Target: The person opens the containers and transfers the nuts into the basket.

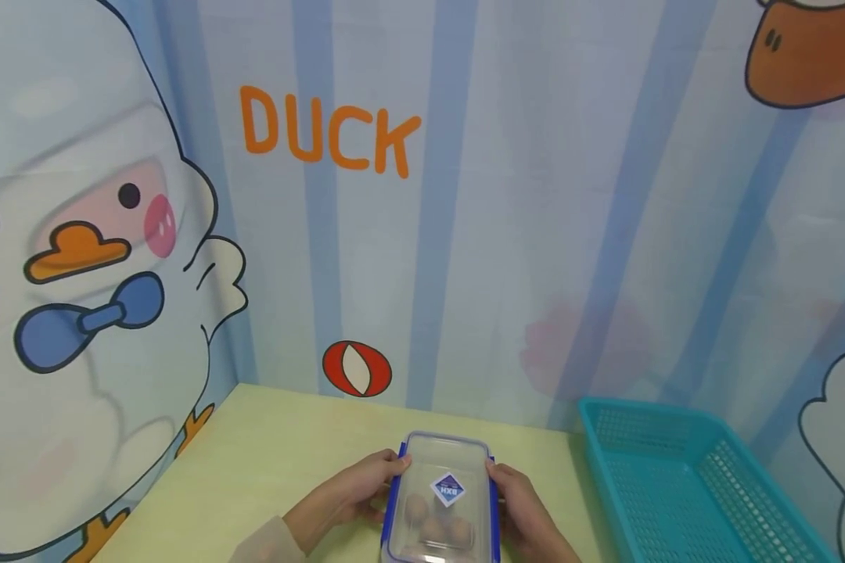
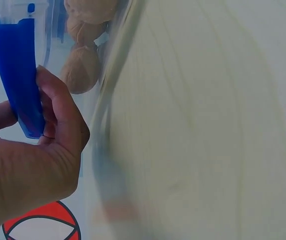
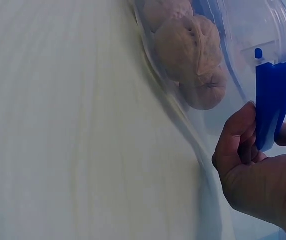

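Observation:
A clear plastic food container (image 1: 440,469) with a blue-rimmed lid, a diamond label and blue side latches is between my hands. Several walnuts (image 3: 187,47) lie inside, seen through its wall. On the left side, my left hand (image 1: 369,483) pinches the blue latch (image 2: 18,75), thumb on one face and curled fingers on the other. Opposite it, my right hand (image 1: 528,512) grips the right latch (image 3: 273,97) the same way. The lid sits on the container. Its near end is cut off by the head view's lower edge.
A turquoise plastic basket (image 1: 605,469) stands to the right on the pale wood-grain table (image 1: 289,430). Behind the table hangs a blue-striped cloth (image 1: 507,234) with cartoon ducks and the word DUCK. It also covers the left side.

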Available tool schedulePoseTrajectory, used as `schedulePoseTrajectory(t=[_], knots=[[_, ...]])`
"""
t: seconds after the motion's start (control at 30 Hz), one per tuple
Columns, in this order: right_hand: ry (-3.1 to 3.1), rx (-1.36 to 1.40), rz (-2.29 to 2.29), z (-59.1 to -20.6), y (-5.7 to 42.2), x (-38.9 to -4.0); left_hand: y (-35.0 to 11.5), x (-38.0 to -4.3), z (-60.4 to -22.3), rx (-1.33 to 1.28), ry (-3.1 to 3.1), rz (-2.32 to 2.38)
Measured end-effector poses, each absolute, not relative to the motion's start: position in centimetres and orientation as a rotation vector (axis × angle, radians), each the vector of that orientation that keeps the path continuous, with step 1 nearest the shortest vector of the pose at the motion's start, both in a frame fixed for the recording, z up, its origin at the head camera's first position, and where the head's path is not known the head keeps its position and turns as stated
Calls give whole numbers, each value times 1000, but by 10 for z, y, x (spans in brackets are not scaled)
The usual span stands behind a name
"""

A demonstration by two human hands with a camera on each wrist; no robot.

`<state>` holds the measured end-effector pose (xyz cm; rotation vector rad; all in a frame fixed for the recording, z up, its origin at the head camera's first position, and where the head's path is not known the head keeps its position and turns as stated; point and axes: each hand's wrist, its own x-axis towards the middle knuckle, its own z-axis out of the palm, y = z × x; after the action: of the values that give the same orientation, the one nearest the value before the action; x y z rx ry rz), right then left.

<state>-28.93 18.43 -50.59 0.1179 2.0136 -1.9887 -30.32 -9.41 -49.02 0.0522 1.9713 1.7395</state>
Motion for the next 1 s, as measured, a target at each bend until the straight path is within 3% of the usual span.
schedulePoseTrajectory(t=[1.0], knots=[[1959, 210, -1964, -497, 182, -287, -98, -305, -491, 29, 1933, 1720]])
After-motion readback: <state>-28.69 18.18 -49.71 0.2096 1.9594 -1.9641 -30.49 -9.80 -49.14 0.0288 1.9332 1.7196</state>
